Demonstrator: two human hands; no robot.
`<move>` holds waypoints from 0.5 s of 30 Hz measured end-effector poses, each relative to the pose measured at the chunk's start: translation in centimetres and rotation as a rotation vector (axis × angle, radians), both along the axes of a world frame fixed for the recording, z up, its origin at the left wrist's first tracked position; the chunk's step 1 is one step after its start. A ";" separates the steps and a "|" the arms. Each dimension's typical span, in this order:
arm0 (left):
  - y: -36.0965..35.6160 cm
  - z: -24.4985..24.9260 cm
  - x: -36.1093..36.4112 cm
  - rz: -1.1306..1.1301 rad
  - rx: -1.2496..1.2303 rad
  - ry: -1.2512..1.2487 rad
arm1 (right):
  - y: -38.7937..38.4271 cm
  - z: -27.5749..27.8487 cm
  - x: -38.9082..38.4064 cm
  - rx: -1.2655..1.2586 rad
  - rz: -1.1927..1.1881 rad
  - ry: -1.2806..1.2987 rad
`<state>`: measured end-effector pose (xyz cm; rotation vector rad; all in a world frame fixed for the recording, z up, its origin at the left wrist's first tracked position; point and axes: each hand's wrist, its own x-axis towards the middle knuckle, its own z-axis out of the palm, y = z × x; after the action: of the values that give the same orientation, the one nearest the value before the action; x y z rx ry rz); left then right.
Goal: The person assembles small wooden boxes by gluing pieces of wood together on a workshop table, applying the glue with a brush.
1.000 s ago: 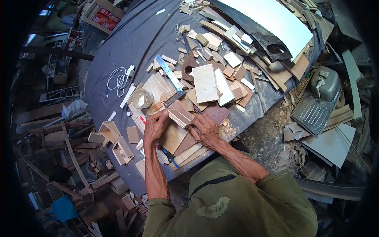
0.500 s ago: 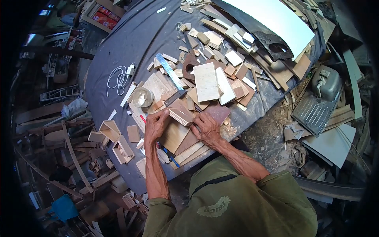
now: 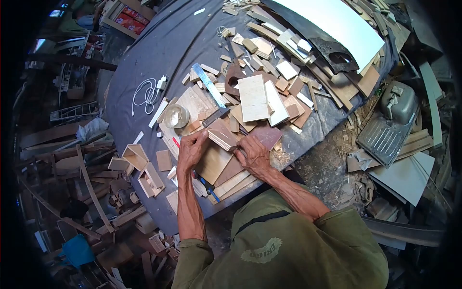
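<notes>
A small wooden piece with layered pale edges [image 3: 222, 138] is held tilted between my two hands above the table. My left hand [image 3: 191, 151] pinches its left end with fingers closed. At the other end, my right hand [image 3: 253, 156] grips the lower right corner, its fingers curled and partly hidden. Beneath the hands lie a tan board [image 3: 211, 164] and a reddish-brown board [image 3: 267, 135]. Beyond the piece are a metal-bladed try square [image 3: 210, 85] and a round tub [image 3: 176, 116]. Small open wooden boxes [image 3: 151, 180] stand to the left.
Wood offcuts surround a handsaw handle [image 3: 234, 78] on the dark cloth-covered table [image 3: 159, 58]. A larger saw [image 3: 339, 58] lies at the far right. A white charger with cable [image 3: 150, 94] sits at left. A metal sink [image 3: 385, 127] is on the floor side.
The camera view has shifted slightly. Both hands keep their hold on the wooden piece, which looks turned only a little.
</notes>
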<state>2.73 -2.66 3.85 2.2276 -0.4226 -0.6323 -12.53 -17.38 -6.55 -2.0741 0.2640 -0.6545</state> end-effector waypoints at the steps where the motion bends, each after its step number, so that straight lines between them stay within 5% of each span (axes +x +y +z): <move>1: 0.1 0.0 0.0 0.004 0.005 0.010 | 0.0 -0.1 -0.1 0.017 -0.002 0.006; 15: 0.0 -0.1 -0.1 -0.004 -0.009 -0.065 | 0.2 -0.8 -0.3 0.111 0.018 0.064</move>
<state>2.61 -2.69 3.77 2.2440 -0.4619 -0.5595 -12.81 -17.14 -7.39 -1.9913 0.3109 -0.5510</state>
